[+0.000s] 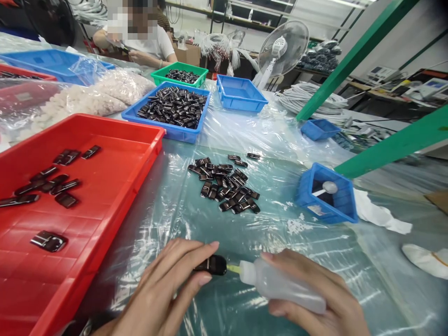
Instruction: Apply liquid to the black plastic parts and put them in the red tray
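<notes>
Near the bottom centre, my left hand [168, 284] pinches a glossy black part [216, 264] between thumb and fingers. My right hand [315, 289] is wrapped round a translucent white squeeze bottle [280, 282], lying nearly level, its yellowish tip pointing left at the part's rounded end. Whether the tip touches the part is hard to tell. Beyond my hands, a loose pile of similar black parts [227, 182] lies on the plastic-covered table [273, 233]. Several more lie in the large red tray [115, 186] at the left.
Behind the pile stand a full blue bin [185, 135], a green bin [156, 77] and a blue tray [243, 95]. A small blue box [325, 212] holds a spoon-like tool. Green bars [395, 144] cross the right side. Across the table sits a person [154, 46].
</notes>
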The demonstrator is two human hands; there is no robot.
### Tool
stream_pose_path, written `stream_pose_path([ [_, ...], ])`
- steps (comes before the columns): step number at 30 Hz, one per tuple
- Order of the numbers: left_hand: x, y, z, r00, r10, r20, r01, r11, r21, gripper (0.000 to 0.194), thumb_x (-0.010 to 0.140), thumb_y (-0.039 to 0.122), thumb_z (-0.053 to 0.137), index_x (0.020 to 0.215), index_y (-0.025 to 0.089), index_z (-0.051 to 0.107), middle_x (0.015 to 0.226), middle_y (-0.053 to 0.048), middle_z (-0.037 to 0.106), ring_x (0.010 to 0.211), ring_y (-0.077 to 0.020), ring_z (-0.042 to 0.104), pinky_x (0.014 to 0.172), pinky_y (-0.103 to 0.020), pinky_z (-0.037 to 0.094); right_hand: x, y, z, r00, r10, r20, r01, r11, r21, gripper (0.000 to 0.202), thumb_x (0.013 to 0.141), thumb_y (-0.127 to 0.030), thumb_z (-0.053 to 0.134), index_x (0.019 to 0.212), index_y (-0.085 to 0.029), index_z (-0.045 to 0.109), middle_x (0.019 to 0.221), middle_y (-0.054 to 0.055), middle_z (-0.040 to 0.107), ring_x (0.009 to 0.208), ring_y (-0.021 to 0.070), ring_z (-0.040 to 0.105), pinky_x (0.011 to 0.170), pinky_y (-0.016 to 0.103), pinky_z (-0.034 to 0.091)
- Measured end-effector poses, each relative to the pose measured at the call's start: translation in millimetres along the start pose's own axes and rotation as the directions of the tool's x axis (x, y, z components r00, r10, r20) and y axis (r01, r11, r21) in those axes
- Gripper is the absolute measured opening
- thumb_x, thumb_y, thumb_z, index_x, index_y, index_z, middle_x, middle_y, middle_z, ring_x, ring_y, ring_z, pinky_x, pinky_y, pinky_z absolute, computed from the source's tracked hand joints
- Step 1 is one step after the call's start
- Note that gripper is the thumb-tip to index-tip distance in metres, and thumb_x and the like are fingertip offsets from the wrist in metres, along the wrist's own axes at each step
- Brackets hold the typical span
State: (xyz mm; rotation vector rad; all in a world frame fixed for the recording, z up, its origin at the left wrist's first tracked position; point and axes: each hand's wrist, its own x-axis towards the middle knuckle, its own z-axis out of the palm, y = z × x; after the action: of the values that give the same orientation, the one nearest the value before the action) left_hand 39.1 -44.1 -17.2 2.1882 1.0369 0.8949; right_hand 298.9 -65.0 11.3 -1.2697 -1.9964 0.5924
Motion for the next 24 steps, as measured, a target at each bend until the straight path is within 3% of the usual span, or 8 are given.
stream_pose_path([
  [7,2.2,3.6,0.2,0.999,0.02,-0.028,-0.02,1.0,-0.002,0.033,0.099,0.018,0.047,0.131,0.026,0.05,0.114,-0.004,0.063,0.103,-0.0162,0.061,0.088,-0.023,0.05,0.6,2.1,2.4,0.999,0.012,-0.039,-0.01,0.998,0.062,0.034,0.086,-0.044,0.065,0.12,-0.043,0.061,0.08,-0.002,0.073,0.067,0.0192,0.069,0.05,0.025,0.053],
  [13,2.9,2.2,1.8,0.999,-0.013,-0.032,0.013,1.0,-0.015,0.034,0.098,0.017,0.048,0.13,0.028,0.051,0.114,-0.003,0.062,0.103,-0.0167,0.061,0.088,-0.024,0.05,-1.6,-1.1,2.9,0.989,0.128,-0.066,-0.119,0.985,0.126,0.036,0.076,-0.041,0.076,0.111,-0.046,0.068,0.084,-0.003,0.075,0.066,0.0192,0.07,0.051,0.025,0.055],
  [15,3.5,1.7,0.7,0.992,-0.062,-0.11,0.062,0.998,-0.01,0.031,0.098,0.02,0.048,0.128,0.03,0.052,0.115,-0.003,0.062,0.105,-0.0174,0.06,0.09,-0.026,0.049,-1.5,1.3,3.7,0.965,0.237,-0.112,-0.219,0.964,0.151,0.032,0.076,-0.041,0.076,0.107,-0.044,0.07,0.091,-0.003,0.077,0.07,0.0185,0.072,0.054,0.024,0.057],
  [18,5.7,3.6,-0.6,0.948,-0.216,-0.232,0.207,0.976,-0.062,0.025,0.098,0.023,0.047,0.121,0.032,0.054,0.113,0.0,0.063,0.106,-0.0171,0.06,0.088,-0.025,0.05,1.9,11.0,7.8,0.914,0.395,-0.095,-0.366,0.902,0.228,0.034,0.082,-0.037,0.07,0.116,-0.037,0.067,0.114,0.001,0.074,0.092,0.0199,0.072,0.071,0.026,0.059],
  [20,7.7,6.4,0.0,0.909,-0.337,-0.247,0.311,0.94,-0.139,0.021,0.099,0.027,0.045,0.116,0.034,0.056,0.11,0.002,0.066,0.103,-0.0162,0.062,0.084,-0.024,0.051,6.1,19.0,12.9,0.893,0.441,-0.093,-0.403,0.874,0.273,0.032,0.085,-0.037,0.067,0.116,-0.032,0.065,0.121,0.004,0.07,0.105,0.021,0.068,0.083,0.029,0.057],
  [24,9.9,7.9,2.2,0.851,-0.475,-0.224,0.425,0.873,-0.238,0.021,0.1,0.035,0.041,0.111,0.033,0.06,0.1,0.003,0.068,0.091,-0.0164,0.066,0.08,-0.026,0.052,10.4,27.4,23.8,0.887,0.441,-0.14,-0.407,0.887,0.217,0.025,0.087,-0.037,0.063,0.11,-0.027,0.059,0.118,0.006,0.067,0.106,0.0225,0.064,0.085,0.037,0.053],
])
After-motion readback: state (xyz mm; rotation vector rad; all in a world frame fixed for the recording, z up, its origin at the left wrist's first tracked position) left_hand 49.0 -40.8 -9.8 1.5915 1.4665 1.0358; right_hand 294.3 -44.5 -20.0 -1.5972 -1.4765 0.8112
